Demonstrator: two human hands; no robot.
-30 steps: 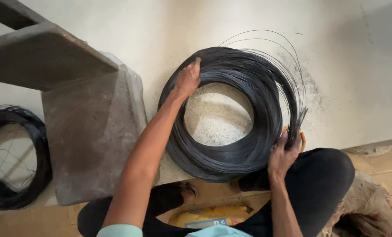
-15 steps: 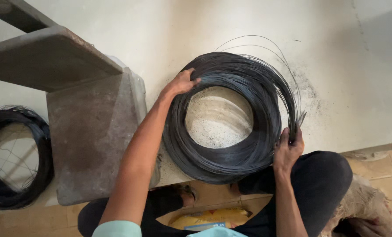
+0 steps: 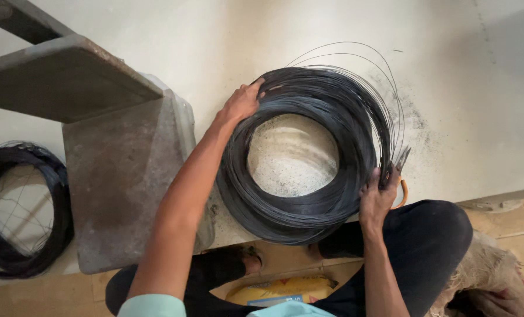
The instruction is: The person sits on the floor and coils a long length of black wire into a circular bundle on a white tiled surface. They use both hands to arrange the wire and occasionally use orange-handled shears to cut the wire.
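A large coil of thin black wire (image 3: 309,211) lies flat on a pale speckled slab (image 3: 450,88). My left hand (image 3: 240,104) grips the coil's upper left rim. At the coil's lower right edge, my right hand (image 3: 376,196) clutches a bunch of wire strands together with an orange-handled cutting tool (image 3: 403,188), of which only the handle loop and blade tips show. A few loose strands (image 3: 385,70) arc out above and to the right of the coil.
A rusty grey metal block with a sloped top (image 3: 121,176) stands just left of the coil. A second black wire coil (image 3: 21,205) lies at the far left. My dark-trousered knees (image 3: 432,235), a yellow sack (image 3: 279,289) and a burlap sack (image 3: 497,276) are below.
My left hand slid along the coil's upper left rim and gripped it again. My right hand shifted slightly at the lower right, and the orange handle is back in sight.
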